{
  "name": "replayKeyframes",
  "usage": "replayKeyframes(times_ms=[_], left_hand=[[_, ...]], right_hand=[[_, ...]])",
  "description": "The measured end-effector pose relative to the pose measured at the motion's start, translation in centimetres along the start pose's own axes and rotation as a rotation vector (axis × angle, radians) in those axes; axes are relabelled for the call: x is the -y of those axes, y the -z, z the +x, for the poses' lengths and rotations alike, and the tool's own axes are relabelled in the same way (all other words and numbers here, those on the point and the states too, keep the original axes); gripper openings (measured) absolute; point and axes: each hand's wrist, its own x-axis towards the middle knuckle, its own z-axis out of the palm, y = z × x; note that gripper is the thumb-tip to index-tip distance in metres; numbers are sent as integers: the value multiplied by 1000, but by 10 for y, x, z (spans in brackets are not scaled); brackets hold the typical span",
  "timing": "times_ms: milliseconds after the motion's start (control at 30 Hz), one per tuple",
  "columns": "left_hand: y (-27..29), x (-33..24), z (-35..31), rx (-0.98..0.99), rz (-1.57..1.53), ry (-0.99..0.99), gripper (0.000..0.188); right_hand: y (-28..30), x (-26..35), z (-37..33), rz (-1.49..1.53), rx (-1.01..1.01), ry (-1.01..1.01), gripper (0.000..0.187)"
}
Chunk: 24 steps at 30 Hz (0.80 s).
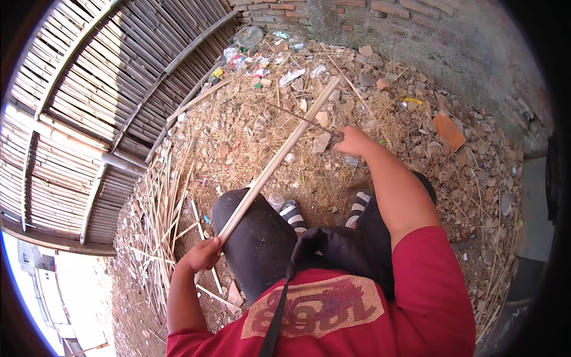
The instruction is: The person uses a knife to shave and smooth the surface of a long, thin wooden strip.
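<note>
A long pale strip of split bamboo [279,156] slants from lower left up to the far middle. Its near end is in my left hand [205,254], whose fingers are wrapped round it beside my left knee. My right hand [354,143] grips the handle of a long thin knife [306,119] out in front of my right knee. The dark blade points left and crosses the strip toward its far end; whether it cuts into the strip I cannot tell.
Many thin bamboo strips [163,220] lie heaped at the left. Rubble, dry shavings and litter cover the ground. A bamboo slat wall [113,71] rises on the left, a brick wall [452,53] at the back right. An orange brick piece [449,132] lies on the right.
</note>
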Motion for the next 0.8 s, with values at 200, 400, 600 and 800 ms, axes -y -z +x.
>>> replayKeyframes(times_ms=[200, 400, 600, 800], left_hand=[[8, 10, -1, 28, -62, 50, 55], [2, -1, -1, 0, -75, 44, 54], [7, 4, -3, 22, -25, 32, 53], [9, 5, -1, 39, -45, 41, 54]], right_hand=[[-9, 18, 5, -41, -56, 118, 32], [0, 26, -3, -170, 29, 199, 24], [-5, 48, -6, -200, 31, 212, 26], [1, 52, -11, -214, 27, 221, 22]])
